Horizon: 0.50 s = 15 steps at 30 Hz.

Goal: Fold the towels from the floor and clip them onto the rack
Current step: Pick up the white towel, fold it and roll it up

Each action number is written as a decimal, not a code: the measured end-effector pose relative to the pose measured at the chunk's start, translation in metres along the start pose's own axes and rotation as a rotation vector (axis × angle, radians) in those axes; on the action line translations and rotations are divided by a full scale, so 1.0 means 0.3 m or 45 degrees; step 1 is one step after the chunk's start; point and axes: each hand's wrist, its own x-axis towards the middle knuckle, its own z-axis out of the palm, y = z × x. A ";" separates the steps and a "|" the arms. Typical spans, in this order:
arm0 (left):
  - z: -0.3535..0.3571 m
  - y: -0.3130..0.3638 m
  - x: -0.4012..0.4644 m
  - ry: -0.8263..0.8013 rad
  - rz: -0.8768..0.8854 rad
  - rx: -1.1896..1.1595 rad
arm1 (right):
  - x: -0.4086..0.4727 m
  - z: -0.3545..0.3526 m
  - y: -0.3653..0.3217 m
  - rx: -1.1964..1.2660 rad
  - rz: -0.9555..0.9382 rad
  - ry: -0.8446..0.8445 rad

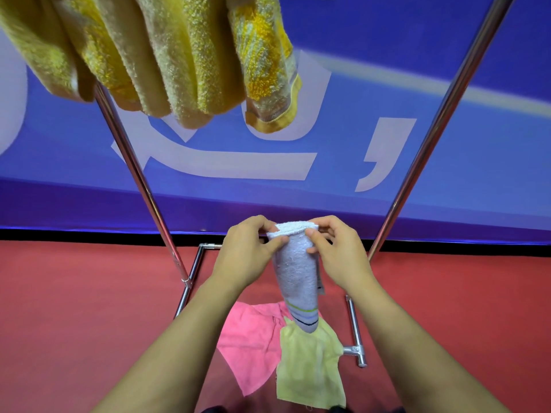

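Between the rack's two slanted poles (429, 162), the white towel (296, 275) is pinched at its folded top edge by the left grip (253, 248) and right grip (337, 248) alike, its long axis hanging down toward the pink towel (247, 341) and pale yellow towel (310, 371) on the floor (89, 293), with the rail judged to lie overhead.

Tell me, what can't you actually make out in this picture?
- Head view: the yellow towels run off the top edge, hiding any clips and the rack's top bar.
- The white towel, held by the left hand and right hand, covers part of the pale yellow towel.
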 end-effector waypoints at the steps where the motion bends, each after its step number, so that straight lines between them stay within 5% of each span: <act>1: -0.002 0.005 0.000 0.032 0.000 -0.080 | 0.003 -0.003 -0.004 0.045 0.009 0.012; 5: -0.003 0.019 0.004 0.092 0.001 -0.297 | 0.008 -0.015 -0.012 0.197 0.040 0.044; 15: 0.011 0.013 -0.025 -0.220 0.159 -0.576 | -0.017 -0.017 -0.075 0.353 -0.059 -0.009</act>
